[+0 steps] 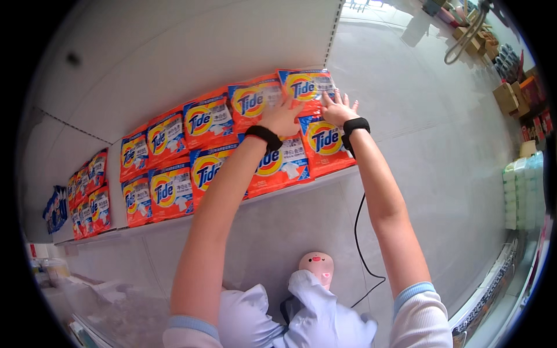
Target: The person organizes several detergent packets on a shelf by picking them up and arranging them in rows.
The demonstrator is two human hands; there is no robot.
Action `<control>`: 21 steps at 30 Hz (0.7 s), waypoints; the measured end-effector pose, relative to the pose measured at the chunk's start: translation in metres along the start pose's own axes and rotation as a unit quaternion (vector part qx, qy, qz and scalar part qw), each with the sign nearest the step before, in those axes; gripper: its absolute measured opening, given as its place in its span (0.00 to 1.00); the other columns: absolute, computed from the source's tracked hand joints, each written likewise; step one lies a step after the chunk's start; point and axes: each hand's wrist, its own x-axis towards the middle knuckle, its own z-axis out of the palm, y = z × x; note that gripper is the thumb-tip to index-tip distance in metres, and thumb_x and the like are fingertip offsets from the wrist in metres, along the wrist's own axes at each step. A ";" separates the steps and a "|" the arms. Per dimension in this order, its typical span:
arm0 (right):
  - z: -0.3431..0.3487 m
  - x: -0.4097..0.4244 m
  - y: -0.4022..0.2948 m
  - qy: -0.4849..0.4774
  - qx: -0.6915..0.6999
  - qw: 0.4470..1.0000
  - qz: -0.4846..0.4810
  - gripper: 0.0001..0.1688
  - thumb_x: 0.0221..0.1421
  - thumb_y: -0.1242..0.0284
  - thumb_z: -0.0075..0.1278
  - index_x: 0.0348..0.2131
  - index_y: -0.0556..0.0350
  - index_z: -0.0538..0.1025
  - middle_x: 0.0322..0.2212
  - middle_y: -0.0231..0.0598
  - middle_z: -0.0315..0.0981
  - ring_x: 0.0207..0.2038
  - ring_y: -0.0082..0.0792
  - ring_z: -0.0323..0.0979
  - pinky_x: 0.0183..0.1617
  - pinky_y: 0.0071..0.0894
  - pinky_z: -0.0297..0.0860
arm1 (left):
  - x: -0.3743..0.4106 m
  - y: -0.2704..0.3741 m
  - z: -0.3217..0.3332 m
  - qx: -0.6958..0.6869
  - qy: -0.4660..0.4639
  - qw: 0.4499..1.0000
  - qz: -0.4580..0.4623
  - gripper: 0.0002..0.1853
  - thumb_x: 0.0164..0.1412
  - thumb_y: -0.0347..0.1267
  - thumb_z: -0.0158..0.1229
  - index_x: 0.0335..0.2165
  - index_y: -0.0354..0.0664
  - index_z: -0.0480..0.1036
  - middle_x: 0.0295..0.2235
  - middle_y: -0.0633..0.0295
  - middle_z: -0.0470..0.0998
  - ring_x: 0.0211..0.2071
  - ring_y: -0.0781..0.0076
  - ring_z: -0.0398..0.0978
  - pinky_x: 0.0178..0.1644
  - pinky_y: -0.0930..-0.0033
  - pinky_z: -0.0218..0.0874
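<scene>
Orange bags of Tide washing powder stand in two stacked rows along a white shelf [270,191]. My left hand [283,118], fingers spread, lies against the front of the upper row, between an upper bag [250,102] and the upper bag at the right end [300,87]. At that end bag's right edge, my right hand [338,108] rests with its fingers apart. Below the hands stand a lower bag at the right end [324,139] and another lower bag [291,167], partly hidden by my left wrist. Neither hand is closed around a bag.
More Tide bags [98,202] and blue packets [55,209] stand farther left on the shelf. A white back panel [217,43] rises behind. A black cable [357,226] runs over the grey floor beside a pink cartoon-faced slipper [317,260]. Cardboard boxes [505,98] and wrapped packs [522,191] stand right.
</scene>
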 end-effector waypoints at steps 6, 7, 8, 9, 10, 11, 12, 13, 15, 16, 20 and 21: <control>-0.021 0.008 -0.031 -0.065 -0.122 0.986 0.092 0.32 0.52 0.59 0.40 0.57 0.42 0.58 0.61 0.45 0.38 0.62 0.50 0.40 0.60 0.62 0.37 | -0.028 -0.049 -0.005 -0.013 -0.039 0.998 -0.057 0.34 0.53 0.43 0.47 0.57 0.49 0.51 0.61 0.51 0.43 0.62 0.54 0.43 0.59 0.42 0.40; -0.034 -0.002 -0.054 -0.089 -0.154 0.980 0.094 0.31 0.50 0.61 0.43 0.54 0.45 0.63 0.61 0.44 0.40 0.62 0.48 0.42 0.60 0.61 0.41 | -0.047 -0.059 -0.003 0.031 -0.039 0.996 -0.077 0.34 0.54 0.43 0.47 0.58 0.49 0.51 0.61 0.51 0.41 0.62 0.54 0.42 0.59 0.41 0.39; -0.048 -0.014 -0.075 -0.103 -0.147 0.981 0.077 0.30 0.48 0.63 0.46 0.51 0.51 0.66 0.56 0.47 0.53 0.59 0.47 0.51 0.58 0.52 0.51 | -0.066 -0.068 0.003 0.061 -0.008 0.994 -0.095 0.35 0.55 0.45 0.47 0.59 0.51 0.49 0.62 0.53 0.37 0.63 0.54 0.38 0.60 0.40 0.36; -0.044 0.017 -0.056 -0.092 -0.125 0.988 0.016 0.30 0.48 0.62 0.46 0.51 0.53 0.66 0.48 0.50 0.65 0.53 0.45 0.61 0.54 0.40 0.60 | -0.069 -0.067 -0.004 0.057 0.028 0.994 -0.089 0.36 0.55 0.47 0.47 0.59 0.51 0.47 0.62 0.53 0.37 0.63 0.54 0.37 0.60 0.40 0.35; -0.041 0.038 -0.051 -0.076 -0.161 0.984 -0.012 0.30 0.49 0.62 0.46 0.51 0.53 0.66 0.46 0.51 0.67 0.51 0.46 0.64 0.52 0.37 0.62 | -0.073 -0.071 -0.004 0.054 0.056 0.993 -0.087 0.36 0.55 0.48 0.46 0.59 0.52 0.46 0.62 0.53 0.36 0.63 0.53 0.36 0.60 0.40 0.35; -0.037 0.033 -0.071 -0.074 -0.156 0.984 -0.037 0.31 0.49 0.61 0.46 0.52 0.53 0.65 0.45 0.52 0.68 0.50 0.46 0.65 0.51 0.37 0.63 | -0.084 -0.086 0.005 0.055 0.070 0.992 -0.094 0.37 0.56 0.49 0.46 0.60 0.53 0.45 0.62 0.53 0.35 0.63 0.53 0.35 0.60 0.40 0.34; -0.037 0.028 -0.091 -0.070 -0.150 0.984 -0.061 0.31 0.50 0.60 0.46 0.52 0.54 0.64 0.44 0.52 0.68 0.49 0.46 0.66 0.50 0.36 0.64 | -0.095 -0.101 0.016 0.049 0.082 0.990 -0.101 0.38 0.57 0.54 0.42 0.60 0.54 0.42 0.62 0.52 0.33 0.63 0.53 0.32 0.60 0.40 0.30; -0.042 0.004 -0.116 -0.075 -0.111 0.988 -0.071 0.32 0.50 0.59 0.46 0.53 0.54 0.63 0.45 0.52 0.68 0.49 0.47 0.65 0.51 0.37 0.63 | -0.109 -0.112 0.025 0.038 0.075 0.990 -0.113 0.39 0.57 0.55 0.41 0.60 0.55 0.41 0.62 0.52 0.33 0.63 0.53 0.31 0.60 0.40 0.29; -0.011 0.014 -0.121 -0.077 0.008 0.996 -0.051 0.45 0.49 0.47 0.44 0.60 0.41 0.49 0.58 0.61 0.42 0.58 0.57 0.51 0.55 0.52 0.57 | -0.132 -0.128 0.035 0.012 0.071 0.989 -0.133 0.39 0.57 0.58 0.38 0.61 0.55 0.40 0.62 0.53 0.33 0.63 0.53 0.31 0.61 0.40 0.27; -0.001 -0.004 -0.134 -0.060 -0.035 0.997 -0.027 0.46 0.48 0.44 0.42 0.60 0.37 0.47 0.59 0.62 0.35 0.59 0.63 0.44 0.56 0.57 0.53 | -0.144 -0.141 0.044 0.000 0.072 0.985 -0.157 0.40 0.56 0.60 0.36 0.61 0.56 0.39 0.62 0.53 0.32 0.63 0.54 0.30 0.61 0.41 0.25; 0.009 -0.007 -0.119 -0.082 -0.082 0.992 -0.040 0.47 0.46 0.37 0.37 0.61 0.26 0.44 0.61 0.59 0.24 0.61 0.66 0.27 0.59 0.63 0.41 | -0.164 -0.151 0.048 0.007 0.102 0.981 -0.167 0.41 0.56 0.61 0.36 0.61 0.56 0.38 0.62 0.53 0.32 0.63 0.57 0.28 0.61 0.41 0.25; 0.005 -0.001 -0.109 -0.104 -0.107 0.985 -0.083 0.46 0.47 0.37 0.36 0.60 0.25 0.46 0.61 0.57 0.25 0.62 0.64 0.29 0.60 0.61 0.41 | -0.166 -0.151 0.048 -0.010 0.100 0.980 -0.173 0.41 0.56 0.61 0.36 0.61 0.56 0.38 0.62 0.53 0.32 0.63 0.57 0.28 0.61 0.41 0.25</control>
